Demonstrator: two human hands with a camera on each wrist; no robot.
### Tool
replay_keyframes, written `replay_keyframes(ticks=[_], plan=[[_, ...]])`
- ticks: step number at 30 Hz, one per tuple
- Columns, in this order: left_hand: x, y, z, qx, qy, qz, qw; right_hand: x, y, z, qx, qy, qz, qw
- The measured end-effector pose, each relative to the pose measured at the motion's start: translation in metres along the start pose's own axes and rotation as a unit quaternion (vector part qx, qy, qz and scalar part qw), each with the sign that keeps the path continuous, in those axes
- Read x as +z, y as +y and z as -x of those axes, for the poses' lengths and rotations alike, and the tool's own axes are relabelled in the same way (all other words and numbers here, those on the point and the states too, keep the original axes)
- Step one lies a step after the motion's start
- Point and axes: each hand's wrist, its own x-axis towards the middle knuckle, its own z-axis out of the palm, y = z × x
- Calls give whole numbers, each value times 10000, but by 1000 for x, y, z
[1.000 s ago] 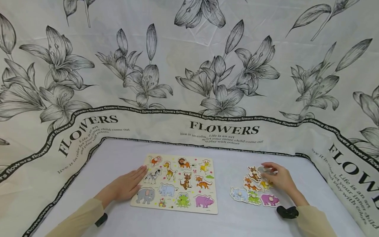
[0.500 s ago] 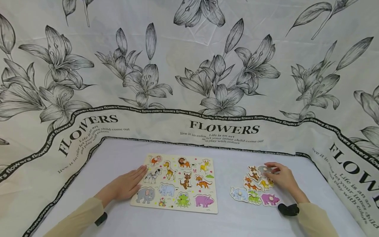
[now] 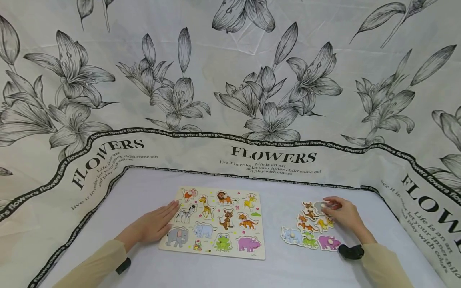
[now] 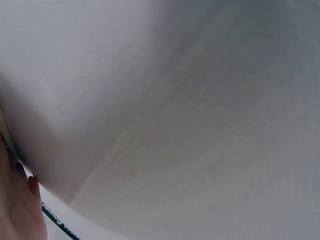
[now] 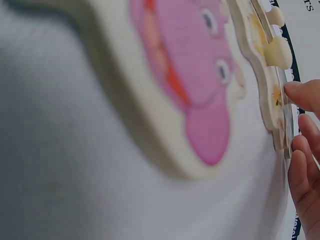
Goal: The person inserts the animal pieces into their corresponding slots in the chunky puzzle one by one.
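My right hand (image 3: 343, 216) is at the right edge of a grey wooden puzzle piece (image 3: 318, 207), its thumb and fingertips touching the edge. The animal on that piece is partly covered by the hand. In the right wrist view the thumb (image 5: 302, 95) sits right by the grey edge, fingers slightly bent below. Grouped with it are knobbed pieces: a kangaroo (image 3: 308, 210), a yellow piece (image 3: 325, 224), an orange one (image 3: 306, 224), a blue rhino (image 3: 291, 236), a frog (image 3: 309, 240) and a purple hippo (image 3: 329, 242). My left hand (image 3: 155, 224) rests flat at the animal puzzle board's (image 3: 216, 222) left edge.
A white cloth (image 3: 273, 272) covers the table. Behind it rises a flower-printed curtain (image 3: 201, 156) with black lettering. Black straps circle both wrists, such as the right strap (image 3: 351, 252). The left wrist view is mostly pale blurred fabric (image 4: 175, 140).
My right fingers have drawn slightly to the right, uncovering more of the grey piece, which now lies against the kangaroo piece. My left hand and the board have stayed put.
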Motion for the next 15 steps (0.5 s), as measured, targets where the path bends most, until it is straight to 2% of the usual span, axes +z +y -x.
replay_keyframes(ticks=[4, 15], plan=[[-1, 0, 1, 124, 124, -112, 9998, -1, 2, -1, 87, -64, -51, 9999], [-1, 1, 2, 118, 134, -87, 9998, 0, 3, -4, 305, -355, -197, 9987]])
